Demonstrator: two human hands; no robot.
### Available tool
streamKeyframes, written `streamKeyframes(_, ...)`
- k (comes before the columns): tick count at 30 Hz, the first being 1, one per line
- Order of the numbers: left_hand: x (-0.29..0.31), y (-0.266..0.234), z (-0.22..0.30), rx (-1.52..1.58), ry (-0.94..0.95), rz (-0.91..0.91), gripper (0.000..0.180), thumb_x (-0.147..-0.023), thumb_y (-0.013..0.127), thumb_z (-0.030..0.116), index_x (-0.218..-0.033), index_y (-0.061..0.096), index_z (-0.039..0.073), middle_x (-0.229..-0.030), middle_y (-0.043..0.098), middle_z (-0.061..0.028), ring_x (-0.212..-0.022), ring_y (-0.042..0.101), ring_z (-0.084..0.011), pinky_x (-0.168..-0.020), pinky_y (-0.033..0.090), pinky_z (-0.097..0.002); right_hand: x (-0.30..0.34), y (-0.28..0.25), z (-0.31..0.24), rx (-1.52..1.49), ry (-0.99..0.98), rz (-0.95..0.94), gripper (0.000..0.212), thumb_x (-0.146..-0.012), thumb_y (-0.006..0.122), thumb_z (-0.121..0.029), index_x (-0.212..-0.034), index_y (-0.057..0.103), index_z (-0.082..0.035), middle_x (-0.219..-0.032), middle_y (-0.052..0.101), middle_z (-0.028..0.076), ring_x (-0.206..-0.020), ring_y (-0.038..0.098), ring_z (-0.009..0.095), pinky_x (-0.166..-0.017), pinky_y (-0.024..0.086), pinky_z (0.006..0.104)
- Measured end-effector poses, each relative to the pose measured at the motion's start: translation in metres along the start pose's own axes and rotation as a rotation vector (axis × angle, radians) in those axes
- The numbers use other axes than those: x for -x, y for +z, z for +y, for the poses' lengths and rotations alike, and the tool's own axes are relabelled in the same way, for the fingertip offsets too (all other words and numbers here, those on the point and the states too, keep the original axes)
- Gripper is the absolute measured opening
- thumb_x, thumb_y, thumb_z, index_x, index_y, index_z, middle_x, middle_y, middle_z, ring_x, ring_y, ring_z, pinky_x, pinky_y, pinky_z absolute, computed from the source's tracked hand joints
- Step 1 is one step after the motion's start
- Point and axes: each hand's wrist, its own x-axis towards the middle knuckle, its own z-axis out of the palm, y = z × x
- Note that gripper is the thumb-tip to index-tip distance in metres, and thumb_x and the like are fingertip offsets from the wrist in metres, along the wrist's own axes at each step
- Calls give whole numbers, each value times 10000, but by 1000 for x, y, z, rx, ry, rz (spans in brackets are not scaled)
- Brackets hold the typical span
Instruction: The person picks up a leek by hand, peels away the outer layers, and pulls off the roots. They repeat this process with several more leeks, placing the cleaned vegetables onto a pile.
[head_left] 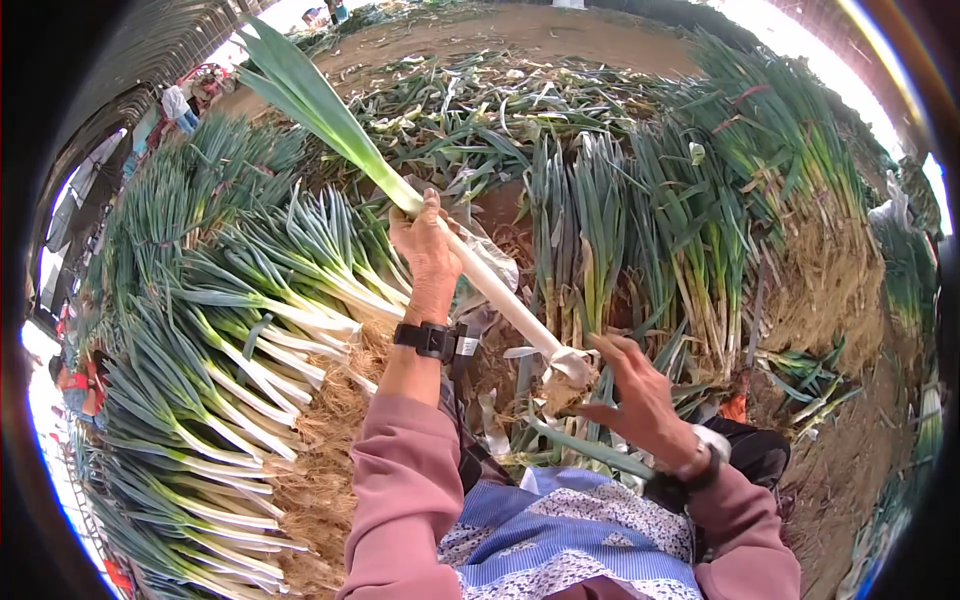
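Note:
My left hand [428, 250] is closed round a long green onion [497, 290], near where its white stalk turns green. The onion lies slantwise, its leaves pointing to the far left and its root end towards my right hand. Loose pale skin and a root tuft [565, 375] show at that end. My right hand [640, 395] is beside the roots, thumb and fingers apart, with nothing visible between them. A loose green leaf [590, 449] lies below this hand, above my lap. Whether my fingertips touch the root skin, I cannot tell.
Cleaned green onions [240, 390] lie in rows at the left, roots towards me. Untrimmed green onions [600, 220] stand ahead, with tied bundles [780, 130] at the far right. Cut leaves [470, 110] litter the far ground. A patterned blue apron [570, 530] covers my lap.

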Motion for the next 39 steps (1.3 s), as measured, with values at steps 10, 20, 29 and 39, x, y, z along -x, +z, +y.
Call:
streamKeyframes(10,41,-9,-3,33,-153,-20,341,-840,653,144,-1054,391,102,-593,453,-9,-422,483,-155,-335,412,-321,-45,70,7,-104,-53,-104,291,-838,628,-296,-907,492,-47,-762,547,145,-624,571,329,-517,441,416)
streamKeyframes(20,2,-23,-9,-80,-133,153,233,-861,567,75,-1035,413,76,-600,447,-24,-414,441,-132,-337,391,-295,65,18,-17,-50,-180,-356,276,-749,682,-178,-628,444,-107,-515,435,33,-406,450,201,-380,331,361)
streamKeyframes(29,-2,-24,2,164,-114,182,292,-844,615,108,-1018,380,118,-610,433,-29,-397,428,-159,-332,377,-332,-14,42,11,-613,408,-147,877,-665,806,-199,-1374,302,-88,-1247,472,108,-985,565,216,-785,500,323)
streamKeyframes(39,-4,-24,-24,109,-109,289,319,-836,599,84,-1067,380,101,-599,420,-30,-414,430,-160,-333,379,-333,-4,94,-6,-1343,881,-268,254,-933,528,-280,-893,596,-39,-738,639,45,-555,533,95,-449,387,221)
